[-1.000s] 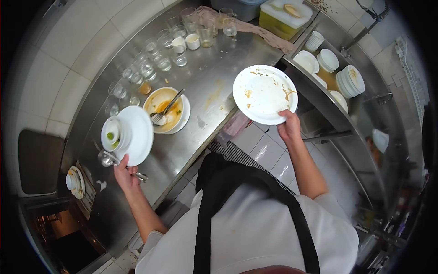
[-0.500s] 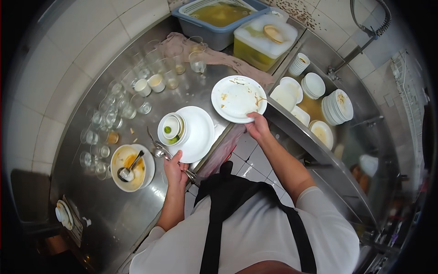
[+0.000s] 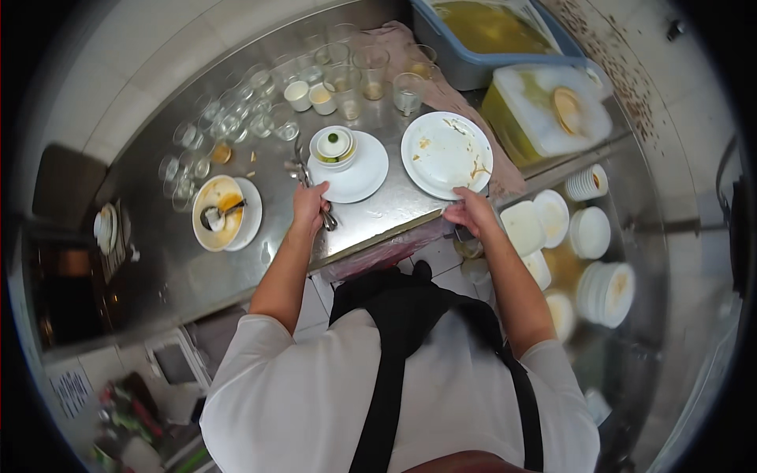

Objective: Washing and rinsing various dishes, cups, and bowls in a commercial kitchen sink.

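Note:
My left hand (image 3: 310, 206) is closed round a bunch of metal cutlery (image 3: 327, 219), its fingertips at the rim of a white plate (image 3: 367, 169). On that plate stand stacked white bowls (image 3: 333, 146) with a green piece of food inside. My right hand (image 3: 471, 211) grips the near edge of another white plate (image 3: 445, 154), smeared with brown food scraps, over the counter. To the left, a soiled bowl (image 3: 214, 193) with orange residue and a serving spoon sits on a second white plate (image 3: 251, 213).
Several glasses (image 3: 260, 122) and two white cups (image 3: 297, 94) crowd the back of the steel counter (image 3: 169, 272). A pink cloth (image 3: 465, 118), a blue tub (image 3: 489, 59) and a foamy container (image 3: 512, 118) stand behind. Stacked plates (image 3: 607, 293) fill the sink at right.
The view has swung to the right and tilted. My right hand has brought the scrap-smeared plate closer over the counter beside the plate with bowls. My left hand still holds the cutlery.

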